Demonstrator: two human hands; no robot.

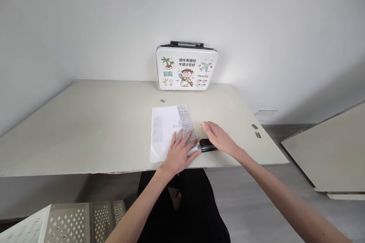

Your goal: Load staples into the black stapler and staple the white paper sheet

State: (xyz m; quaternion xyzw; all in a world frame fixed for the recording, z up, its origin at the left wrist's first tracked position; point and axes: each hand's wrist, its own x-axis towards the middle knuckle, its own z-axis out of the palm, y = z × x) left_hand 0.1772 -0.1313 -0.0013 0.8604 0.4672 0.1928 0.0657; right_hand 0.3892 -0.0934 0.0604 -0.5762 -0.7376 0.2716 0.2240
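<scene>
L hand (177, 155) is lying flat on the paper (161, 131), fingers spread, nr the front edge of the table (85, 133). R hand (219, 136) is resting over the stapler (205, 144), at the paper's near R corner — can't tell if it's gripping. Hands are sitting apart. Case (186, 69) is standing at the back — w/ small grey strips (258, 135) lying about the tabletop.

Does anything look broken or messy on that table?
Yes, a little. The table's front edge looks chipped and ragged to the left of the paper. Also, small grey strips, maybe staples, lie loose: one by the white case, two near the right edge. I see no spill.
</scene>
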